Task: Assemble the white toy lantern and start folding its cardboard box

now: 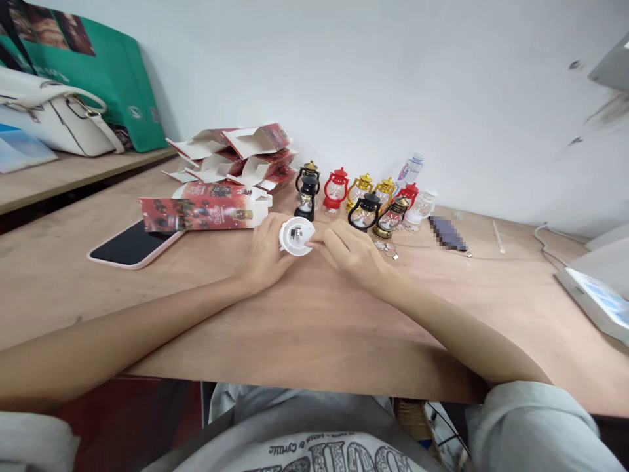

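Note:
Both my hands meet over the middle of the wooden table [304,328]. My left hand [268,252] grips a small white toy lantern [296,236] turned so that its round underside with a battery slot faces me. My right hand [346,252] touches the lantern's right edge with its fingertips. Just behind stands a row of several miniature lanterns: a black one [306,190], a red one [335,190], a gold one [360,189], and a black one lying tilted [364,213].
A red printed box [201,213] lies left of my hands, with a pile of opened boxes [236,157] behind it. A phone in a pink case [130,246] lies face up at the left. A white handbag [54,118] and a green bag [105,72] sit on the far left table. A white device [597,298] rests at the right edge.

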A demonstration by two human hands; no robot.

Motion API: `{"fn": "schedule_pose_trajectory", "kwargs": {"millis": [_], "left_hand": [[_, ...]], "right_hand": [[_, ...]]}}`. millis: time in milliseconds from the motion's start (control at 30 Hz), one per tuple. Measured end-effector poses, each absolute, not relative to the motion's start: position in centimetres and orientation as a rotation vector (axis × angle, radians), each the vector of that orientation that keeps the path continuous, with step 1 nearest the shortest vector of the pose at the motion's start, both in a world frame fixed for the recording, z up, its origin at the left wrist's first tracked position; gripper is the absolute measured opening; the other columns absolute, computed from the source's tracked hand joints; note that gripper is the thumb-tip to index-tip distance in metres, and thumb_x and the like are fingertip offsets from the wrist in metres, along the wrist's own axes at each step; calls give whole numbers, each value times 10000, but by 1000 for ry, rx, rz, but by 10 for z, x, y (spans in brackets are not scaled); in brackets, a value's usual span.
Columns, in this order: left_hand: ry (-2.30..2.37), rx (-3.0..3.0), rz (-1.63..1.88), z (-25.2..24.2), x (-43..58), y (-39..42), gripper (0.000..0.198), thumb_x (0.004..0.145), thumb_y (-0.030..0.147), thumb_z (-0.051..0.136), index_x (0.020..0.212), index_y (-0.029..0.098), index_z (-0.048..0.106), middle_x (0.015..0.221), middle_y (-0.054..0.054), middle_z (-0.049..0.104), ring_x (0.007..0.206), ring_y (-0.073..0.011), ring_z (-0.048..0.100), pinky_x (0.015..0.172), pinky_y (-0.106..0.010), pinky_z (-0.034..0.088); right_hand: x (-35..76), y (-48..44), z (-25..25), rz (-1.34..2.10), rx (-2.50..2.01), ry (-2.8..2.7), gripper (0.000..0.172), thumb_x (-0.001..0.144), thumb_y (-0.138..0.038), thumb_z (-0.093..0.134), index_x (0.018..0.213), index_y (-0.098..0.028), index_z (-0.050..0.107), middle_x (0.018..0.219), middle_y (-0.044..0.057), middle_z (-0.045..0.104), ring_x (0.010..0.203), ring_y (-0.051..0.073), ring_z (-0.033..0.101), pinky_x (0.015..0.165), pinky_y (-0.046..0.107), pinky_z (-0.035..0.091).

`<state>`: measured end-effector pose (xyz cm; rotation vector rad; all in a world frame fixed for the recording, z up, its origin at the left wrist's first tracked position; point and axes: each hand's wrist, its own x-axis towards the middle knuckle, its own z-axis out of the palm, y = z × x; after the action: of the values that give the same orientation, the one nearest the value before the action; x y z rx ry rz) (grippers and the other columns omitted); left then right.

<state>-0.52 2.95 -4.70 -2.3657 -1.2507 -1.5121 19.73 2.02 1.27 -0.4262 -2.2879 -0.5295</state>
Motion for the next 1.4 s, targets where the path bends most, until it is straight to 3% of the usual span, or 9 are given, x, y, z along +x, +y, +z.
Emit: {"fn": "schedule_pose_trajectory", "kwargs": {"millis": [167, 467, 667, 967, 1133, 1267, 1400], "left_hand": [[-1220, -2355, -1502, -47, -5, 29, 261, 949, 409, 591, 1112, 218, 519, 1116, -86, 644, 1021, -248, 596, 835, -395, 474], [-1232, -2347, -1469, -44, -2, 24, 280, 990, 514, 492, 1121, 266, 505, 1129, -85, 646, 1050, -262, 602, 848, -465, 501], [-1254, -2374, -1458, -45, -3, 23, 207, 975, 436, 541, 1131, 306, 500, 1146, -71, 637, 1074, -282, 596, 891, -520, 490], [-1191, -2381, -1401, -45, -6, 22, 236, 969, 395, 578, 1186, 325, 516, 1191, -65, 622, 1124, -281, 594, 899, -493, 483], [-1094, -2345, -1441, -46, -7, 23, 238, 990, 407, 560, 1188, 279, 530, 1162, -81, 628, 1093, -261, 589, 875, -440, 467], [-971, -2298, -1442, -46, -7, 25, 288, 996, 450, 557, 1184, 233, 531, 1127, -83, 635, 1042, -236, 589, 845, -388, 443], [-930, -2241, -1407, -49, -8, 23, 286, 1012, 454, 537, 1186, 228, 517, 1139, -83, 627, 1043, -229, 584, 848, -386, 425]], "right_hand": [[193, 12, 8, -560, -361, -2238, 201, 1036, -178, 478, 905, -179, 630, 827, 66, 675, 780, 172, 602, 710, 281, 471], [187, 7, 2, -596, -475, -2263, 255, 1049, -216, 441, 864, -174, 612, 807, 74, 643, 759, 187, 571, 678, 306, 439], [185, 5, 2, -662, -497, -2244, 283, 1050, -202, 419, 839, -171, 605, 782, 73, 631, 730, 183, 540, 658, 309, 416], [185, 4, 4, -547, -547, -2291, 312, 1067, -236, 376, 850, -184, 595, 809, 70, 645, 752, 178, 554, 693, 304, 443], [184, 7, 8, -232, -607, -2120, 181, 976, -370, 609, 909, -210, 558, 889, 67, 661, 861, 197, 601, 758, 330, 495], [184, 11, 16, 324, -766, -2008, 502, 768, -557, 796, 1043, -220, 545, 1106, 88, 662, 951, 213, 645, 786, 369, 545], [181, 8, 18, 861, -829, -1938, 548, 675, -572, 850, 1008, -231, 581, 1051, 34, 661, 824, 161, 670, 716, 321, 558]]}}
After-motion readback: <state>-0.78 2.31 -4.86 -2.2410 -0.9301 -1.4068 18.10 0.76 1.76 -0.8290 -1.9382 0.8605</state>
